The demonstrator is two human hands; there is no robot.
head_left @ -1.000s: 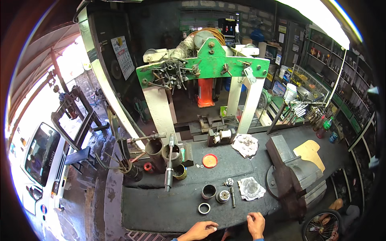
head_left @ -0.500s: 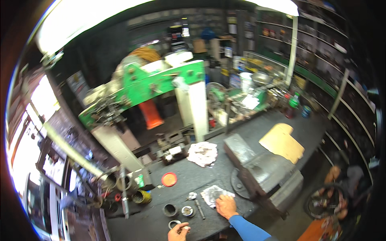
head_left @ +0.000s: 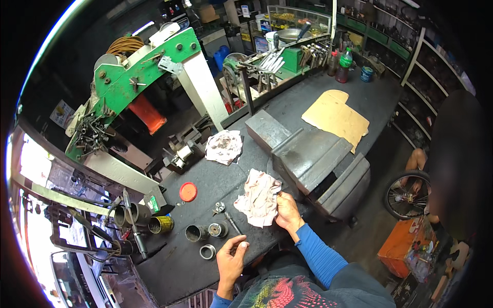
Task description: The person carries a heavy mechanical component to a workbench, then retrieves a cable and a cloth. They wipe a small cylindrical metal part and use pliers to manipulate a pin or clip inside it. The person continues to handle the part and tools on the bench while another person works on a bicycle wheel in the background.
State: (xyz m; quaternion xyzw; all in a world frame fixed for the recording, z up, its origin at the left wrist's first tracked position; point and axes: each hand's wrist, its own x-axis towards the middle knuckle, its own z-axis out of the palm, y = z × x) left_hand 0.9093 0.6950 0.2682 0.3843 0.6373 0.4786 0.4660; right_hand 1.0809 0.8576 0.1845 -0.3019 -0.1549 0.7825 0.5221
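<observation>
My right hand (head_left: 288,212) grips a dirty white rag (head_left: 261,197) and holds it just above the dark workbench (head_left: 174,262). My left hand (head_left: 231,258) rests on the bench near its front edge, fingers loosely curled, with nothing visibly in it. Just beyond the left hand lie a metal ring (head_left: 207,252), a dark metal cylinder (head_left: 194,233), a round bearing part (head_left: 218,229) and a thin metal rod (head_left: 232,224). A small metal fitting (head_left: 219,208) lies beside the rag.
A big grey bench vise (head_left: 308,156) stands right of the rag. A second rag (head_left: 224,147), a red lid (head_left: 188,192) and a yellow tin (head_left: 161,225) lie on the bench. A green press (head_left: 141,77) rises behind. Another person (head_left: 454,154) sits at right by a bicycle wheel (head_left: 405,197).
The view has swung left and tilted. My right hand reached forward and picked up the rag that lay on the bench. My left hand stays near the metal parts.
</observation>
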